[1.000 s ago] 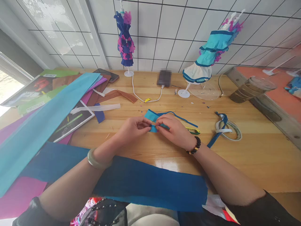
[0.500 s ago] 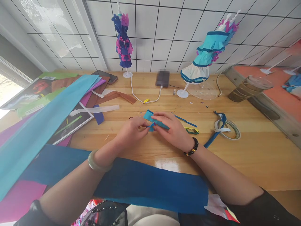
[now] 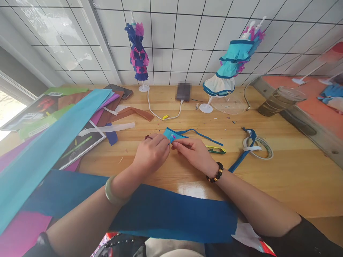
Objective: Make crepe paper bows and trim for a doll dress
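Observation:
Both hands meet over the middle of the wooden table. My left hand (image 3: 152, 152), with a jade-like bangle at the wrist, pinches the small light blue piece (image 3: 172, 137), which has a bit of pink on it. The thumb and fingertips of my right hand (image 3: 195, 151) close on the same piece from the right. Just behind the fingers lies a light blue strip with a dark blue edge (image 3: 168, 132). A thin dark blue strip (image 3: 205, 136) trails off to the right, behind a green and yellow cutter (image 3: 216, 150).
A roll of tape (image 3: 268, 147) with a dark blue strip lies at right. Two dressed figures (image 3: 139, 59) stand at the back, near a cable and a dark device (image 3: 183, 91). Coloured paper sheets (image 3: 66, 125) cover the left; a dark blue sheet (image 3: 171, 214) spans the front. A cup (image 3: 278, 101) stands back right.
My left hand has rolled over, its back now facing up, still at the small piece. The right fingers have drawn together, uncovering more of the thin dark blue strip. The view has shifted slightly.

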Tool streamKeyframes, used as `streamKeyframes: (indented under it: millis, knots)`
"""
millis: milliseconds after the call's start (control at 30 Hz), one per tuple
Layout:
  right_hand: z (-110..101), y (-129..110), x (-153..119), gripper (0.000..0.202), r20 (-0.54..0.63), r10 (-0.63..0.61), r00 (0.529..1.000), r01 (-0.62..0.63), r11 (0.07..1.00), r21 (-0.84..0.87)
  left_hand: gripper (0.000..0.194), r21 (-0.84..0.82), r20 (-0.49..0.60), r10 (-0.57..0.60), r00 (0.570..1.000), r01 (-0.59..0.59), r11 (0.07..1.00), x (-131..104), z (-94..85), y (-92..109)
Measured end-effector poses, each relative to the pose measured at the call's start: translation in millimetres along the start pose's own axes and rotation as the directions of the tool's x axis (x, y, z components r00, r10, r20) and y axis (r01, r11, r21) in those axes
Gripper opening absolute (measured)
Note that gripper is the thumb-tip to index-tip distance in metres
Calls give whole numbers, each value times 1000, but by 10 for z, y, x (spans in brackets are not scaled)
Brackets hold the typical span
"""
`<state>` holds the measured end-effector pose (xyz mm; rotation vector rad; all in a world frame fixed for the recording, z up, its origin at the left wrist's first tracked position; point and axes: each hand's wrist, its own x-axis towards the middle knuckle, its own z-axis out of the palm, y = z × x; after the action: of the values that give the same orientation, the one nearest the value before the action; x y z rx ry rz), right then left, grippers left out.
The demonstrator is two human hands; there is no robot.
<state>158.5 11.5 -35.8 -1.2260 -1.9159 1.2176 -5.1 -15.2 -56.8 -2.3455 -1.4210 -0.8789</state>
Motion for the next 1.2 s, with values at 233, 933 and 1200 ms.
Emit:
streamKeyframes:
  millis: [233, 933, 1200]
  knots:
    - [8, 23, 12, 27, -22, 101, 995, -96, 981, 169, 18, 155, 36, 110, 993, -115, 981, 7, -32, 32]
    - [-41, 88, 68, 23, 47, 71, 996, -80, 971, 224, 19, 201, 173, 131, 976, -166, 965, 54, -118, 93]
    - [-24, 102, 78, 20, 11, 104, 994, -104, 975, 198, 22, 180, 198, 125, 972, -161, 970, 77, -145, 122]
